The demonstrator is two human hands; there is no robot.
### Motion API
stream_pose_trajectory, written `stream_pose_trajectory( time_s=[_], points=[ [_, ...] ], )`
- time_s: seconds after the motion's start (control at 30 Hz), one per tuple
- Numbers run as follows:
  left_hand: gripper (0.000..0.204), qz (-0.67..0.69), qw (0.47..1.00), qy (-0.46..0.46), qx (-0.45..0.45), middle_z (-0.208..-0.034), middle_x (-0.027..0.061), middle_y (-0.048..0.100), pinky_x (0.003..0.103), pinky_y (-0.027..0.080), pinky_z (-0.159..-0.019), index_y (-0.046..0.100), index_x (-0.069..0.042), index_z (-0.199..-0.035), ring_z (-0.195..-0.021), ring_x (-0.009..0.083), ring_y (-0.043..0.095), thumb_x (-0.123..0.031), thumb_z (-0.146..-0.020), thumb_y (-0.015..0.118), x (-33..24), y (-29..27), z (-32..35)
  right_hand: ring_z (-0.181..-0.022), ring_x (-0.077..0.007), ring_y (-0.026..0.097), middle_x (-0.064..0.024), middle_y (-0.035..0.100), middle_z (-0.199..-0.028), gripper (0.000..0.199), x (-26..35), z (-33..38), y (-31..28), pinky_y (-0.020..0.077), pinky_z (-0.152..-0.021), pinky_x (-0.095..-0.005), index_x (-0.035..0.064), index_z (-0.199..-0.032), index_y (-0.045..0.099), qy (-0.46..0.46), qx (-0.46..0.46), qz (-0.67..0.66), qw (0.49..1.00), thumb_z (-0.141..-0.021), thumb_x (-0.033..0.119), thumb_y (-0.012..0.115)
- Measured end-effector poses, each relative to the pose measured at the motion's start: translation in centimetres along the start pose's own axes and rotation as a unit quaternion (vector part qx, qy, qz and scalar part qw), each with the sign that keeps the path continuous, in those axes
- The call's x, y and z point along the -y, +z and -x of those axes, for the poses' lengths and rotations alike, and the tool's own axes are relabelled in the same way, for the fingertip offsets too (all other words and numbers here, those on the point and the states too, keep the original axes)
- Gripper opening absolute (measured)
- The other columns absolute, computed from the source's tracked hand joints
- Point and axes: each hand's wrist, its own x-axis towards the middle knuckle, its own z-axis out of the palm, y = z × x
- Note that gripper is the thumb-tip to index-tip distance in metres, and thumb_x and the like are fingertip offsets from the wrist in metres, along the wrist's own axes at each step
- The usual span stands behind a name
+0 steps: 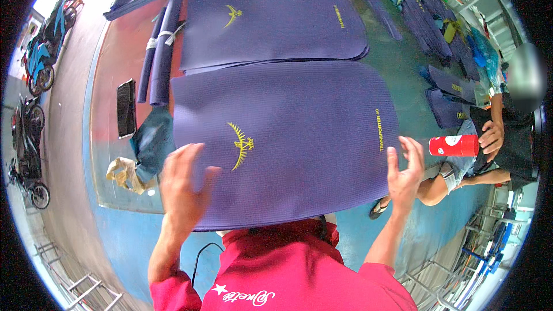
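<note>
A purple-blue ribbed fabric panel (299,138) with rounded right corners and yellow printing lies flat in front of me. My left hand (187,184) is over its near left edge, slightly blurred, with thumb and fingers apart and nothing held. At the panel's right edge is my right hand (406,170), its thumb and fingers spread and empty. Whether either hand touches the fabric I cannot tell. Just beyond, a stack of similar panels (271,26) partly meets the far edge of the near one.
Left of the panels lie tied fabric rolls (167,52), a black phone (127,108) and a crumpled beige cloth (125,174). Fabric bundles (412,14) and folded printed pieces (450,98) lie right. A co-worker's hand (491,138) is at a red can (454,145). Motorbikes (37,69) stand far left.
</note>
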Motion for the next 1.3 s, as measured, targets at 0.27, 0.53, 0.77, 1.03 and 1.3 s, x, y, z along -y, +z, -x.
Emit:
stream_pose_trajectory(
  time_s=[0.27, 0.53, 0.77, 1.03, 1.3],
  points=[
    [0.098, -0.003, 0.895, 0.369, 0.251, -0.157, 0.0179, 0.03, 0.048, 0.021, -0.12, 0.035, -0.001, -0.15, -0.147, 0.0329, 0.026, -0.066, -0.08, 0.058, -5.9, 7.6, -2.6, -0.147, -0.0382, 0.024, -0.0159, 0.023, -0.161, 0.064, 5.2, 0.8, 7.2, 0.0194, -0.119, -0.0531, 0.0126, -0.153, 0.034, -0.228, 0.255, 0.071, 0.937, -0.1, 0.047, 0.046],
    [0.085, -0.108, 0.945, 0.209, 0.225, -0.158, 0.0189, 0.029, 0.051, 0.018, -0.12, 0.035, -0.004, -0.15, -0.147, 0.0378, 0.025, -0.051, -0.085, 0.064, 0.5, 3.2, -3.6, -0.147, -0.0378, 0.024, -0.0153, 0.023, -0.161, 0.069, 4.6, 1.1, 7.3, 0.0194, -0.118, -0.0542, 0.0132, -0.154, 0.03, -0.218, 0.263, 0.077, 0.937, -0.099, 0.052, 0.044],
    [0.09, -0.149, 0.964, 0.152, 0.159, -0.159, 0.0231, 0.021, 0.052, 0.008, -0.121, 0.024, 0.002, -0.153, -0.149, 0.0407, 0.014, -0.044, -0.086, 0.064, 0.4, 2.3, -2.6, -0.143, -0.0463, 0.027, -0.0241, 0.027, -0.157, 0.073, 10.7, 0.9, 8.6, 0.021, -0.116, -0.0583, 0.0109, -0.149, 0.039, -0.2, 0.215, 0.001, 0.956, -0.095, 0.059, 0.047],
    [0.096, -0.143, 0.964, 0.124, 0.187, -0.16, 0.0205, 0.023, 0.053, 0.009, -0.121, 0.024, 0.0, -0.153, -0.149, 0.0398, 0.016, -0.045, -0.081, 0.068, -0.2, 2.8, -2.4, -0.137, -0.0494, 0.035, -0.0274, 0.034, -0.152, 0.062, -0.5, -2.9, 6.7, 0.0291, -0.112, -0.0576, 0.0149, -0.146, 0.044, -0.158, 0.113, 0.175, 0.965, -0.097, 0.053, 0.049],
    [0.046, -0.077, 0.986, 0.143, 0.023, -0.127, 0.0241, 0.056, 0.048, 0.039, -0.106, 0.055, 0.004, -0.126, -0.121, 0.042, 0.052, -0.03, -0.096, 0.058, 1.7, 1.8, -10.9, -0.144, -0.0438, 0.025, -0.0273, 0.028, -0.155, 0.068, -5.9, -3.2, 2.1, 0.0166, -0.118, -0.0548, 0.006, -0.151, 0.034, 0.05, 0.08, 0.104, 0.99, -0.101, 0.051, 0.043]
  ],
)
